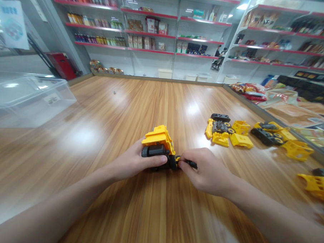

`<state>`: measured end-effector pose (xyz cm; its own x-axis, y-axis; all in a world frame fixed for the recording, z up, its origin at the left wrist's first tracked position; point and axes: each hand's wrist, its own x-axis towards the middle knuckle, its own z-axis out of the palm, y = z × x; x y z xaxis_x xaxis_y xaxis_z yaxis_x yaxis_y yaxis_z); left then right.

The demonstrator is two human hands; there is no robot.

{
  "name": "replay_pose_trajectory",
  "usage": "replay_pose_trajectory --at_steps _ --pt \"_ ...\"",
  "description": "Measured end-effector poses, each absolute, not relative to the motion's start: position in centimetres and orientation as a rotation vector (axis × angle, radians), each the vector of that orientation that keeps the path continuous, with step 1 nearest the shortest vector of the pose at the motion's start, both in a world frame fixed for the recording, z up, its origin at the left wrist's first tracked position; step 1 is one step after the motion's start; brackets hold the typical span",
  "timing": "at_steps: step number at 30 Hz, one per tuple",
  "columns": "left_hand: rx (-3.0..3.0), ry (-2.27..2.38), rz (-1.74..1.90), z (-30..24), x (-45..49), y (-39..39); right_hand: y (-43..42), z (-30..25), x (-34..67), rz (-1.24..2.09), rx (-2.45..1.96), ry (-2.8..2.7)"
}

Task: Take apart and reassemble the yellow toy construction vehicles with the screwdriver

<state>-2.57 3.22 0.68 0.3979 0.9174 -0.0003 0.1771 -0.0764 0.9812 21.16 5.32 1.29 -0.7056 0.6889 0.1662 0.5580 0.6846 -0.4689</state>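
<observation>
My left hand (135, 161) grips a yellow and black toy truck (158, 137), its thumb lying across the black side part. The truck is tilted just above or on the wooden table; I cannot tell which. My right hand (205, 170) is closed at the truck's right end, pinching a short black stick-shaped tool (191, 163) that resembles a small screwdriver. Its tip is hidden by the fingers, close to a black wheel (173, 162) and a small yellow part.
A group of yellow and black toy parts (220, 127) lies on the table to the right. More parts (297, 149) lie further right, by the raised edge. A clear plastic bin (31, 101) stands at the left. Stocked shelves (149, 34) line the back wall.
</observation>
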Motion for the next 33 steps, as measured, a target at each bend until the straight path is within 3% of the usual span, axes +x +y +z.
replay_pose_trajectory --at_steps 22,33 --pt "1.348 1.135 1.012 0.00 -1.96 2.82 5.01 1.47 21.14 0.329 -0.622 -2.539" --pt "1.491 1.221 1.024 -0.19 -1.83 2.68 4.86 1.77 20.91 0.527 -0.738 -2.575"
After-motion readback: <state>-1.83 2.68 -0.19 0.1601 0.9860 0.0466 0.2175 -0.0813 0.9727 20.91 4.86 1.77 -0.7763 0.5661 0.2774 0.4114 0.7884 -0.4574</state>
